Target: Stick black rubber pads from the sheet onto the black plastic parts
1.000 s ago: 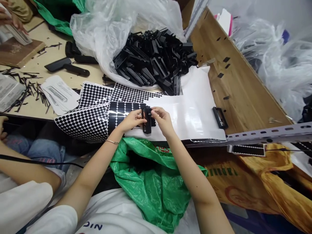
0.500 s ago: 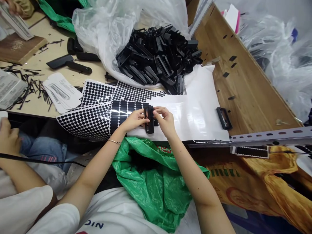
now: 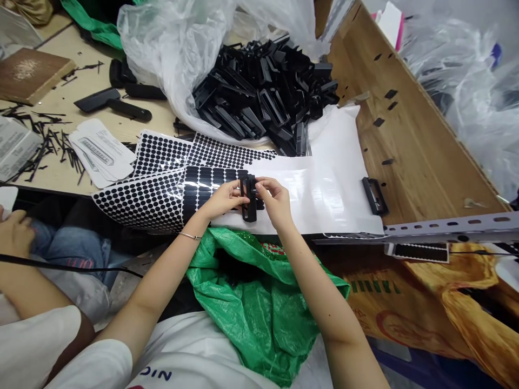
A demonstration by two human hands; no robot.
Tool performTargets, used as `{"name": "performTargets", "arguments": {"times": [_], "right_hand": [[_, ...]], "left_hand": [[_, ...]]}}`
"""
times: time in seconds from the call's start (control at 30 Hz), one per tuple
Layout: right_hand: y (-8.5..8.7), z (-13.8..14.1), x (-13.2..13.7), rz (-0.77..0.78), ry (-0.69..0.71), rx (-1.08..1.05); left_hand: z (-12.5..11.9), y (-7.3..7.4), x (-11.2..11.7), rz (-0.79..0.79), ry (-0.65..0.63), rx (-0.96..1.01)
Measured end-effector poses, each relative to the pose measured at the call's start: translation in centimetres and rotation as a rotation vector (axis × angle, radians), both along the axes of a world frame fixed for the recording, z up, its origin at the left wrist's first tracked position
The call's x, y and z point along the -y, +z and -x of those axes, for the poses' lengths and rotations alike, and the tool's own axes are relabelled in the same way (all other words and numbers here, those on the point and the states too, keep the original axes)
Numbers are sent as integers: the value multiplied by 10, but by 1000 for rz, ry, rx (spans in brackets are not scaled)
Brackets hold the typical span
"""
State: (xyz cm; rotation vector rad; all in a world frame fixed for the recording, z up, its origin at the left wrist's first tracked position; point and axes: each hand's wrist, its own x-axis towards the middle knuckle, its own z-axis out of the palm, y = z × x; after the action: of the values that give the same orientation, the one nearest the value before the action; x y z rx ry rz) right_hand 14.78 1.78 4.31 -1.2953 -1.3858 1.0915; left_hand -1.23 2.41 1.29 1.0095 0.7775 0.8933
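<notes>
My left hand and my right hand both pinch a small black plastic frame part, held upright over a white backing sheet. The sheet carries rows of black square pads just left of the part. Fingertips of both hands press at the part's upper end. A thin bracelet sits on my left wrist.
A heap of black plastic parts lies in a clear bag behind. Sheets of black dot stickers spread left. One loose black part rests on the wooden board. A green bag hangs below. Another person's hand is at far left.
Both hands and the black part stay in place with only small finger shifts. The other person's hand at far left moved down towards their lap.
</notes>
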Motion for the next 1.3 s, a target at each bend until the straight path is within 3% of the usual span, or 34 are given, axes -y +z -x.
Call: {"name": "performTargets", "arguments": {"times": [0.37,0.9,1.3], "right_hand": [[-5,7,-2,-50,-70,40],[4,16,6,-129,-179,142],[4,17,14,-286,-230,260]], "left_hand": [[-1,1,0,-4,22,-12],[0,-5,-2,-7,4,-10],[2,-4,-3,-43,-39,-25]]}}
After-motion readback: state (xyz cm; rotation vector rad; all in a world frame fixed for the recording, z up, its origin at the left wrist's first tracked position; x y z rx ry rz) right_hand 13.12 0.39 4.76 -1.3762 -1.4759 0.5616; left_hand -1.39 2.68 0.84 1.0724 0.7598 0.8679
